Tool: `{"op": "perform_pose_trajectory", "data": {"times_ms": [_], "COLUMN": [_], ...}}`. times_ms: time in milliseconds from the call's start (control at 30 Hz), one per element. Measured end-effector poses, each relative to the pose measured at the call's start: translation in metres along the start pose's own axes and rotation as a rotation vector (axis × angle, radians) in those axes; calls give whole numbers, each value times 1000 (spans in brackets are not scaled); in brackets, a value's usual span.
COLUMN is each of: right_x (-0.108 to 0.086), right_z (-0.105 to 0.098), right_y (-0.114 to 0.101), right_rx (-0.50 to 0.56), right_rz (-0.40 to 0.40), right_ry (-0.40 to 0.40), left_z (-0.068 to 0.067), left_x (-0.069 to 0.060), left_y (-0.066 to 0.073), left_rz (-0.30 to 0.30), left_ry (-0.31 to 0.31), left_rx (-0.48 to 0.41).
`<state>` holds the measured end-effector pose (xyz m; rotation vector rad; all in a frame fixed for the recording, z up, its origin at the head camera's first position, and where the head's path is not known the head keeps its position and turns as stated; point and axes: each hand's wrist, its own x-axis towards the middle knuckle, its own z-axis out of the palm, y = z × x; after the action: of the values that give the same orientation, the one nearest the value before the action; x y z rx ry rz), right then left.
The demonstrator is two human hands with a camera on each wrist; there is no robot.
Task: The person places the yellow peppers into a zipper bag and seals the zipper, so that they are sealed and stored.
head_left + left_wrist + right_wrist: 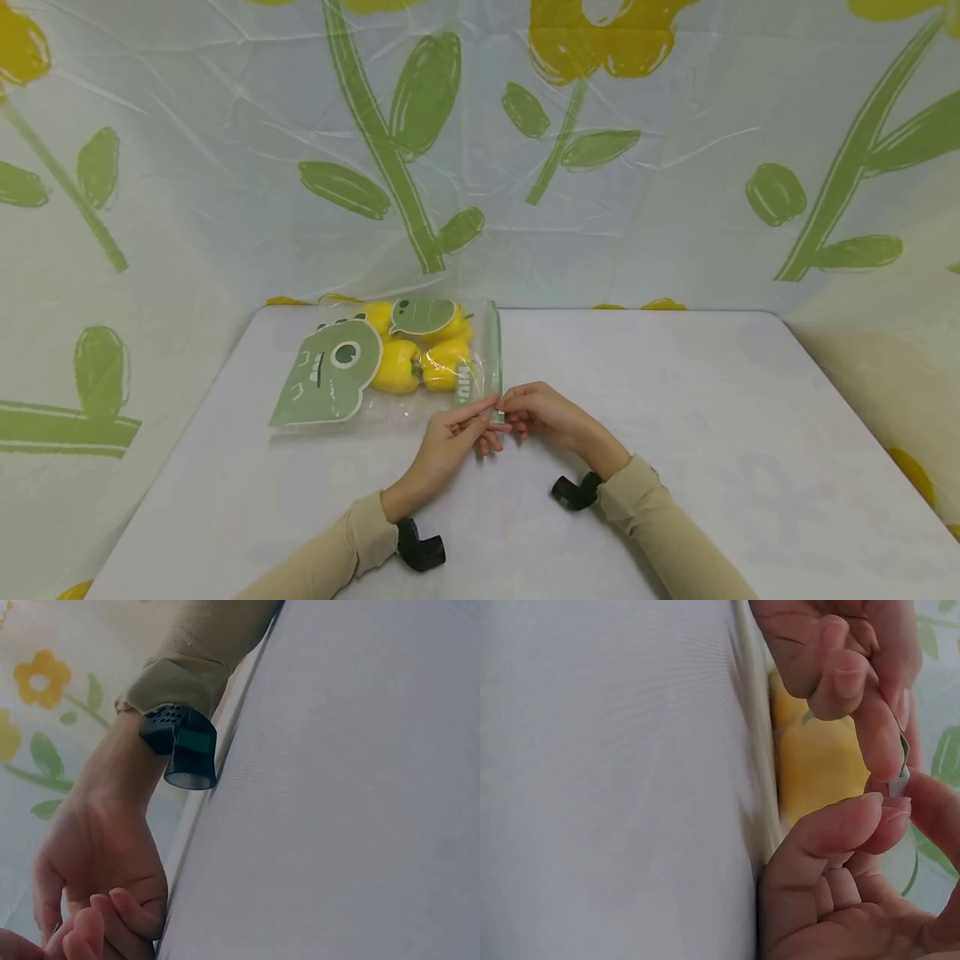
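A clear zip bag (480, 333) with a green cartoon print lies on the table, holding several yellow bell peppers (396, 368). Its zip edge faces right. At the near right corner of that edge my left hand (444, 443) pinches the bag between thumb and fingers. Just right of it, my right hand (551, 417) pinches the same corner, fingertips close to the left ones. In the right wrist view a small whitish zip slider (898, 784) shows between both hands' fingertips. The left wrist view shows mostly the right hand (105, 855); the bag is out of sight there.
A white table (675, 400) lies under everything. Behind and at the sides hangs a flower-patterned cloth (637, 217). Black wrist cameras, one by the left cuff (420, 546) and one by the right cuff (576, 492), sit low near the tabletop.
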<state>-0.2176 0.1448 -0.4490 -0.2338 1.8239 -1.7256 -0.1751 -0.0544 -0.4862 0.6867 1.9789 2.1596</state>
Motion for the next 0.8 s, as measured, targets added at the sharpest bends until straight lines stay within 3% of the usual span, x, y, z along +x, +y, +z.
{"op": "perform_pose_trajectory", "data": {"times_ms": [167, 433, 600, 800], "right_x": [0, 2, 3, 1], "right_z": [-5, -6, -7, -9], "right_y": [4, 8, 10, 11], "right_rx": [42, 90, 96, 84], "right_rz": [0, -15, -16, -48], "right_ry": [-24, -32, -56, -78], "left_z": [1, 10, 13, 14], "left_x": [1, 7, 4, 3], "left_y": [-1, -3, -3, -4], "left_rz": [9, -71, -114, -126], "left_ry": [-7, 124, 192, 185], "left_rx": [29, -69, -39, -30]}}
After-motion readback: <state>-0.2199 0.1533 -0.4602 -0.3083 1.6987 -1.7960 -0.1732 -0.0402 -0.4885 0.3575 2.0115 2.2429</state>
